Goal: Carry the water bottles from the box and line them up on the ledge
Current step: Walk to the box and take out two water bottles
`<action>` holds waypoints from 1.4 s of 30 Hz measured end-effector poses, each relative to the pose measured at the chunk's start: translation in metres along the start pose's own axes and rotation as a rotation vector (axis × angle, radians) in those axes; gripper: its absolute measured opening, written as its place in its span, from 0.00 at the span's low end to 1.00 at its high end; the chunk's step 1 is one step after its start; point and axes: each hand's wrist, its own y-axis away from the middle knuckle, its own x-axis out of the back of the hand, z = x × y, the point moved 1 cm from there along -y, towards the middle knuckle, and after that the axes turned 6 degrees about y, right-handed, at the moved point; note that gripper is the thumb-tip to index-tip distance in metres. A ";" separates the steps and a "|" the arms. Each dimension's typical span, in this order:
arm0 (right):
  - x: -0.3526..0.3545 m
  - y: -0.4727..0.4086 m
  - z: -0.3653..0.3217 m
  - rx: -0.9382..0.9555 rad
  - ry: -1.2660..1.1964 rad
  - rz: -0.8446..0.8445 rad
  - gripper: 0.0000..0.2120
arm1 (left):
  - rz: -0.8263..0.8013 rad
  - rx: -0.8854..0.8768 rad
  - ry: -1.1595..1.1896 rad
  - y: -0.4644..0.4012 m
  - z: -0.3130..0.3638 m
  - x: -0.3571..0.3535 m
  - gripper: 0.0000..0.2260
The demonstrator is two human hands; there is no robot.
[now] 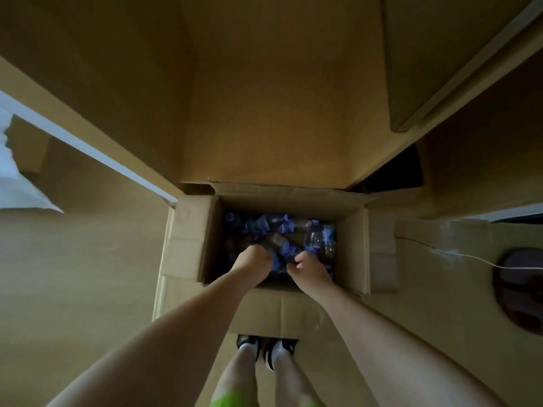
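An open cardboard box stands on the floor in front of my feet. Inside lie several clear water bottles with blue labels, piled loosely in dim light. Both hands are down inside the box. My left hand grips one end of a bottle that lies slanted across the pile. My right hand has its fingers curled round a bottle near the front wall; whether it is the same bottle is hard to tell. No ledge is recognisable in this view.
The box flaps are folded out on all sides. Tall brown panels rise behind the box and at right. A white-edged opening runs along the left. A dark round object with a thin white cord lies at right. My shoes stand against the front flap.
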 end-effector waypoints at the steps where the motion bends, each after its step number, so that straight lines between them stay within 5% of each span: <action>1: -0.011 -0.021 0.004 -0.016 -0.042 0.004 0.19 | -0.017 0.009 0.035 -0.018 -0.001 -0.010 0.13; 8: -0.064 -0.167 0.043 -0.105 -0.328 0.033 0.19 | 0.045 0.146 0.516 -0.152 -0.048 -0.049 0.12; 14: -0.109 -0.281 0.061 -0.263 -0.614 0.038 0.19 | 0.092 0.262 0.697 -0.239 -0.098 -0.081 0.09; 17: -0.130 -0.329 0.055 -0.290 -0.662 0.070 0.26 | 0.072 0.336 0.750 -0.268 -0.116 -0.098 0.10; 24: -0.149 -0.400 0.033 -0.310 -1.081 -0.130 0.24 | 0.048 0.353 0.712 -0.315 -0.148 -0.111 0.13; 30: -0.157 -0.409 0.032 -0.322 -1.218 0.030 0.30 | 0.094 0.313 0.652 -0.329 -0.167 -0.112 0.13; 36: -0.146 -0.364 0.053 -0.083 -1.059 0.104 0.15 | 0.158 0.215 0.511 -0.315 -0.165 -0.108 0.07; 42: -0.101 -0.311 0.057 0.163 -0.839 -0.154 0.14 | 0.173 0.000 0.283 -0.293 -0.154 -0.085 0.34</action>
